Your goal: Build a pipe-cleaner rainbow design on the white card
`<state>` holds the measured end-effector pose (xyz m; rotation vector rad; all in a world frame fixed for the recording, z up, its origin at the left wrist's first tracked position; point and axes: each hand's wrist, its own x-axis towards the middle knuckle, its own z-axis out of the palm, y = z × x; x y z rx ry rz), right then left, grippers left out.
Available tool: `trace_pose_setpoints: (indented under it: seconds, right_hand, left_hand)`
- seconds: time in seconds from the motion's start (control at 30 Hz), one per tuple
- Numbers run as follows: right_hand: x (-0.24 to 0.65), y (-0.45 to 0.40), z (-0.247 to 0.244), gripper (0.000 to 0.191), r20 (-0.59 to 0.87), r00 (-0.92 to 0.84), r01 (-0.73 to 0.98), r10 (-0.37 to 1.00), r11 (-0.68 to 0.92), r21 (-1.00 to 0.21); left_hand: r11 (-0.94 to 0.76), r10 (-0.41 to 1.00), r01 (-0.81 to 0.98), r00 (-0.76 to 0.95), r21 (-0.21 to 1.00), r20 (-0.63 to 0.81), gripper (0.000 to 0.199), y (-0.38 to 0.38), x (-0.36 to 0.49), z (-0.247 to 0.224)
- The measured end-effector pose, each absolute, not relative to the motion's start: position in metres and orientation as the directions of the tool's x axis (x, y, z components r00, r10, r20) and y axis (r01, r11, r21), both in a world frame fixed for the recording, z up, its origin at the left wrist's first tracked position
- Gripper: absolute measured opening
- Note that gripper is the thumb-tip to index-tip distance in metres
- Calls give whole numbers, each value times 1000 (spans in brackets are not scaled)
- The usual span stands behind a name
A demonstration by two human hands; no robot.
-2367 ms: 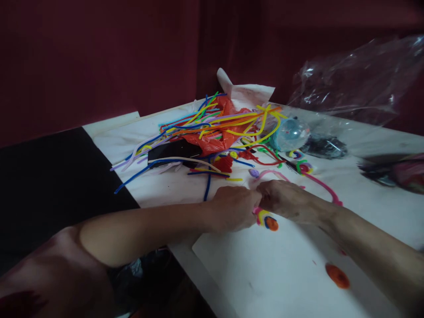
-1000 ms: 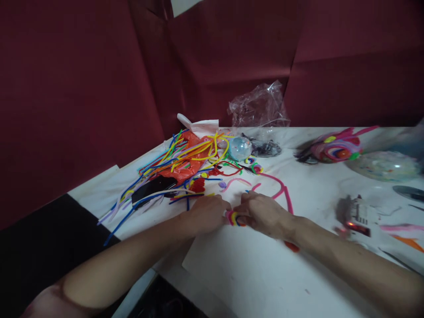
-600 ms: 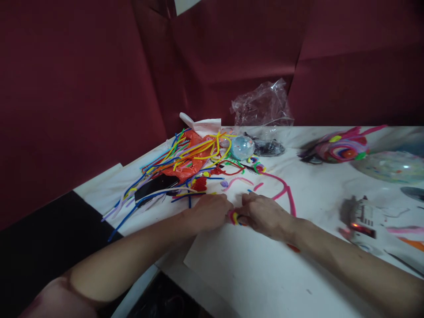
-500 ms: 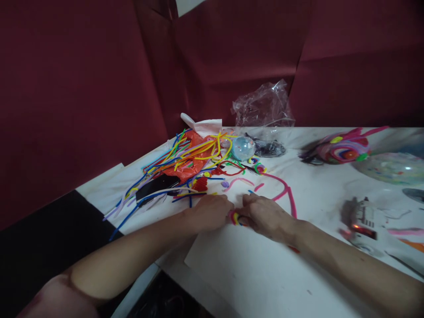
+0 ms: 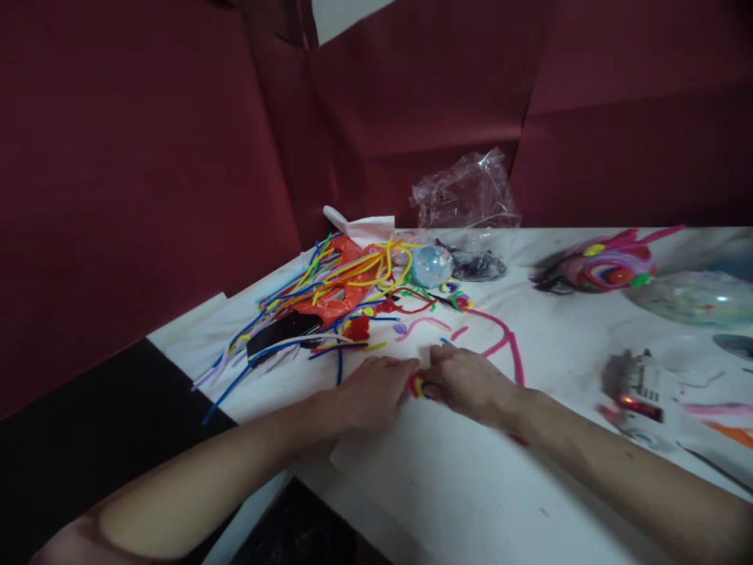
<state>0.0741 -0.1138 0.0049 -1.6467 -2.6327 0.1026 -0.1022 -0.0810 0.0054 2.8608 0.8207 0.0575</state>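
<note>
Between my two hands, low over the table, is a small coil of pipe cleaners (image 5: 416, 385) in pink, yellow and dark blue. My left hand (image 5: 376, 388) is closed at the coil's left edge, its fingertips partly hidden. From the right, my right hand (image 5: 467, 384) pinches the coil with bent fingers. A white sheet of paper (image 5: 400, 455) lies under my hands. Just beyond them are loose pink pipe cleaners (image 5: 500, 326) and a small purple piece (image 5: 400, 329).
Colourful pipe cleaners (image 5: 347, 275) are heaped at the back left. A clear ball (image 5: 433, 266) and a clear plastic bag (image 5: 464, 196) stand behind. On the right lie a pink pipe-cleaner fish (image 5: 612, 263), a speckled balloon-like object (image 5: 694, 297) and a white device (image 5: 644, 400) with a red light.
My left hand has shifted slightly, its fingers straighter over the coil. The right hand keeps its pinch. The whole view has moved a little.
</note>
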Motion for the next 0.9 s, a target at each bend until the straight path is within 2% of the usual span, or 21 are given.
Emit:
trace_pose_setpoints:
  seconds: [0.17, 0.27, 0.4, 0.57, 0.73, 0.9]
  right_hand:
    - [78, -114, 0, 15, 24, -415, 904, 909, 416, -97]
    - [82, -111, -3, 24, 59, -399, 908, 915, 403, -111]
    - [82, -108, -5, 41, 69, -430, 894, 900, 435, -104]
    - [78, -107, -4, 25, 61, -476, 873, 877, 480, -85]
    - [73, -110, -6, 13, 60, -466, 881, 883, 469, -55]
    - [70, -114, -11, 11, 81, -451, 890, 889, 455, -43]
  left_hand:
    - [-840, 527, 510, 849, 183, 53, 50, -92, -109, 3]
    - [-852, 518, 498, 848, 160, 118, 51, -107, -117, 1]
    - [-854, 511, 490, 852, 174, 109, 51, -120, -120, -1]
    - [-839, 528, 509, 847, 189, 61, 51, -122, -118, -4]
    - [-830, 550, 537, 833, 148, 62, 53, -129, -117, -11]
    - [-806, 584, 574, 811, 142, 38, 64, -139, -115, -17]
